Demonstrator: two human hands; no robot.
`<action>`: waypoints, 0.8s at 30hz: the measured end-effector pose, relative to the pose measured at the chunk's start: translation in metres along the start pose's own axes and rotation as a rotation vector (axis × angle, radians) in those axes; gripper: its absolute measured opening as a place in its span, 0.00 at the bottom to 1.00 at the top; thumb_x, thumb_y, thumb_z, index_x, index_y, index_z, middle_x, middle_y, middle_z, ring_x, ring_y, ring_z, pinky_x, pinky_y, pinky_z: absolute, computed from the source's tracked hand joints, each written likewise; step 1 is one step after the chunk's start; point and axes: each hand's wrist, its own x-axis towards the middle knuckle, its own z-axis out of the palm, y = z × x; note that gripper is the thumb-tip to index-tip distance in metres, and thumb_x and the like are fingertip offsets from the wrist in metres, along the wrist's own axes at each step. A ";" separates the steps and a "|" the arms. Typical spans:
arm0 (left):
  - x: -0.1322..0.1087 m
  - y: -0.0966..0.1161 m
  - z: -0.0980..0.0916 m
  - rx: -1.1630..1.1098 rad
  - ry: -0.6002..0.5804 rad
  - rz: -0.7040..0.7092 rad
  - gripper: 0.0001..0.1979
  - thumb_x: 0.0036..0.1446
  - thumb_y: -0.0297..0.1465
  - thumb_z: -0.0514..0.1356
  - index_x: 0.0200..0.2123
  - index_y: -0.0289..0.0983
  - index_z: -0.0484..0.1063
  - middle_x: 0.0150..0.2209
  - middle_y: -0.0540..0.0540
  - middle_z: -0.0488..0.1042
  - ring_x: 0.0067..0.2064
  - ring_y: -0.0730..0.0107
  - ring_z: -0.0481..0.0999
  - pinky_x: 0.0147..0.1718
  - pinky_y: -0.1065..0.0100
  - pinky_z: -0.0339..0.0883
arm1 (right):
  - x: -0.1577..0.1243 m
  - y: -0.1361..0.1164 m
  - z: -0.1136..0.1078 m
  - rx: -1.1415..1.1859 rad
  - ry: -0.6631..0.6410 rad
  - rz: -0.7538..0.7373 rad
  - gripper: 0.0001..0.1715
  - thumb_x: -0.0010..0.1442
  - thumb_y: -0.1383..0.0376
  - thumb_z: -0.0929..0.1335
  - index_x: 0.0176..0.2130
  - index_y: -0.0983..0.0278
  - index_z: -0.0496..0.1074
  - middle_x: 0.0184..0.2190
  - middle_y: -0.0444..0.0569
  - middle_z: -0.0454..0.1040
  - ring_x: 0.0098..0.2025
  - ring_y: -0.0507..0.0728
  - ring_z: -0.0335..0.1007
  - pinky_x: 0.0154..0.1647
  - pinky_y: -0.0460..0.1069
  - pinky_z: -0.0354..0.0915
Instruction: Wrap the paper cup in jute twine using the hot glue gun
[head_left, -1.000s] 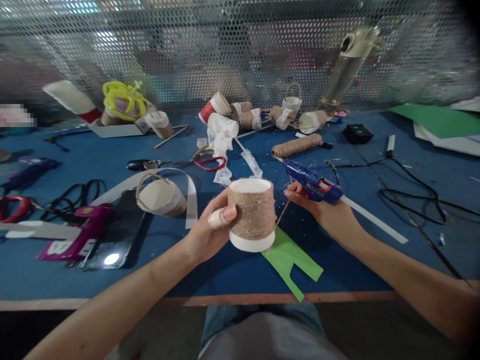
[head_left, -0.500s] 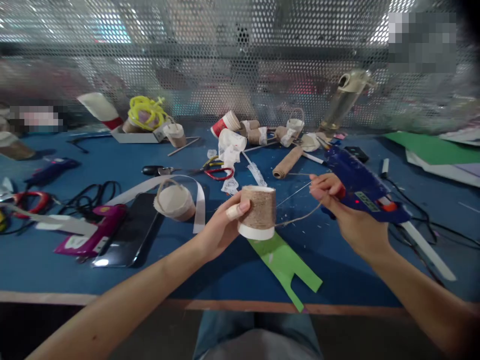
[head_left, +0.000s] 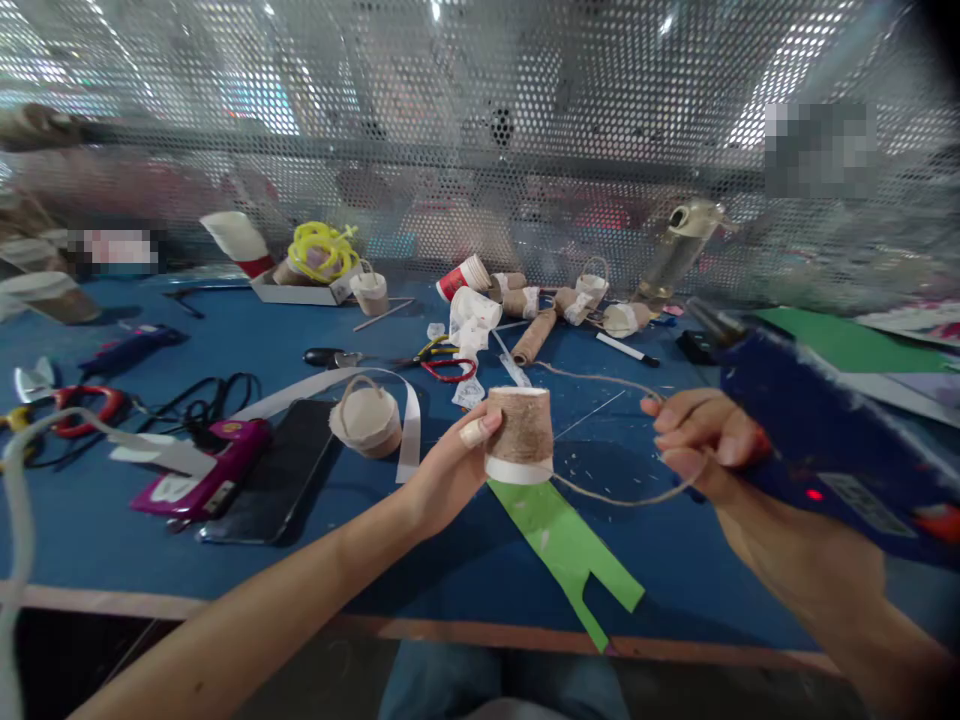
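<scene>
My left hand [head_left: 454,465] grips a small paper cup [head_left: 519,432] wrapped in brown twine, a white band bare at its lower end. From the cup a strand of twine [head_left: 626,502] loops right to my right hand [head_left: 701,440], whose fingers are closed on it and on a blue glue gun [head_left: 810,430] with a red light lit. The gun's nozzle points up and left. The strand runs on from my right hand to a twine roll [head_left: 535,337] lying behind the cup. A green cut sheet [head_left: 566,550] lies under the cup.
Left are a twine-handled cup [head_left: 367,418], a dark phone [head_left: 274,475], a magenta glue gun [head_left: 206,475] and red-handled scissors [head_left: 88,410]. Further back lie pliers [head_left: 448,362], small cups and a box [head_left: 300,290] before a perforated metal screen [head_left: 450,180]. Green paper [head_left: 855,340] is at right.
My right hand and the blue glue gun have moved right and nearer, drawing out a longer loop of twine. The twine roll has shifted left. The view has tilted slightly up.
</scene>
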 end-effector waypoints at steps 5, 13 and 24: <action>0.000 0.001 0.002 -0.045 0.054 -0.007 0.21 0.61 0.43 0.65 0.53 0.37 0.79 0.48 0.39 0.83 0.55 0.48 0.78 0.57 0.54 0.66 | -0.037 0.017 -0.003 0.011 -0.151 0.106 0.13 0.57 0.63 0.78 0.29 0.55 0.70 0.33 0.45 0.82 0.42 0.62 0.83 0.49 0.58 0.81; 0.000 0.002 0.005 -0.099 0.210 -0.100 0.22 0.61 0.45 0.65 0.50 0.36 0.80 0.46 0.39 0.84 0.50 0.52 0.81 0.53 0.56 0.70 | -0.054 0.034 -0.026 -0.240 -0.168 0.187 0.23 0.56 0.61 0.77 0.51 0.53 0.75 0.40 0.48 0.83 0.32 0.60 0.83 0.29 0.51 0.78; -0.001 0.004 -0.001 0.035 0.238 -0.017 0.25 0.53 0.46 0.71 0.50 0.37 0.80 0.47 0.39 0.83 0.54 0.47 0.79 0.53 0.56 0.69 | 0.001 0.015 -0.004 -0.213 -0.205 0.025 0.10 0.63 0.61 0.73 0.31 0.57 0.71 0.25 0.41 0.73 0.23 0.52 0.68 0.23 0.48 0.63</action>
